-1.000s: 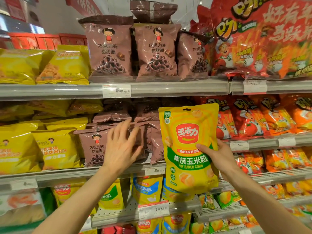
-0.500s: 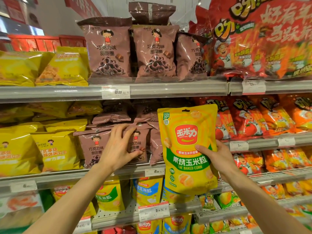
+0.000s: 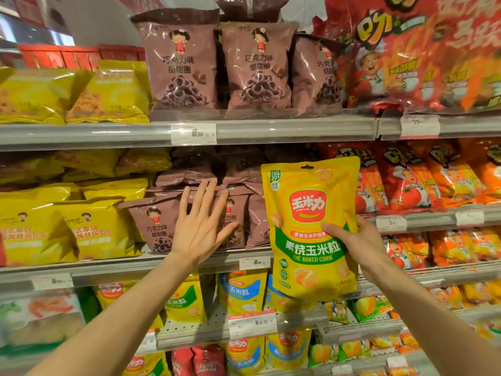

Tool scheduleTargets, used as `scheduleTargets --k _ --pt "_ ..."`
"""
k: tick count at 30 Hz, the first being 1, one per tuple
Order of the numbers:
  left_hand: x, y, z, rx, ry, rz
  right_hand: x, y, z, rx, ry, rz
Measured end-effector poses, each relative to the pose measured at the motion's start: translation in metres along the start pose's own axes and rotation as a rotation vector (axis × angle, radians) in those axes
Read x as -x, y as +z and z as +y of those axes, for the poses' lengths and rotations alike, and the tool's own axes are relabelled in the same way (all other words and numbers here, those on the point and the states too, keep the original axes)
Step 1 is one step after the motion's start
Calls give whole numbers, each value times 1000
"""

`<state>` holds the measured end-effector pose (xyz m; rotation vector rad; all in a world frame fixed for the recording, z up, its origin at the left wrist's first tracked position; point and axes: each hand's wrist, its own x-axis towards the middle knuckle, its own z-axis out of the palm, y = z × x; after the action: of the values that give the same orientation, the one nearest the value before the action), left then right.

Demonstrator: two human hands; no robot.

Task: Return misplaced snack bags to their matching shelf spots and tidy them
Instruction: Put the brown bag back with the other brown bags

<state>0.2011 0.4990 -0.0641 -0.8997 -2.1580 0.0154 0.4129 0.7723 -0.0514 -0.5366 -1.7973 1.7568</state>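
While the yellow baked corn bag [image 3: 311, 229] hangs upright in front of the middle shelf [image 3: 189, 264], the right hand [image 3: 357, 245] grips its right edge (thumb across the front). Just left, the left hand [image 3: 202, 223] lies flat, fingers spread, against the brown chocolate ring bags [image 3: 154, 223].
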Motion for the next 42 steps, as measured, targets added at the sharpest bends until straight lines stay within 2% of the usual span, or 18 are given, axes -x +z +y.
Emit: scheduleTargets --k 13,25,42 --pt "-4 10 0 -37 -53 -25 -3 9 6 21 27 -14" --pt "6 -9 -4 22 19 -13 0 8 7 23 41 -8" --pt "43 -24 21 407 -109 131 8 0 7 -36 29 -18"
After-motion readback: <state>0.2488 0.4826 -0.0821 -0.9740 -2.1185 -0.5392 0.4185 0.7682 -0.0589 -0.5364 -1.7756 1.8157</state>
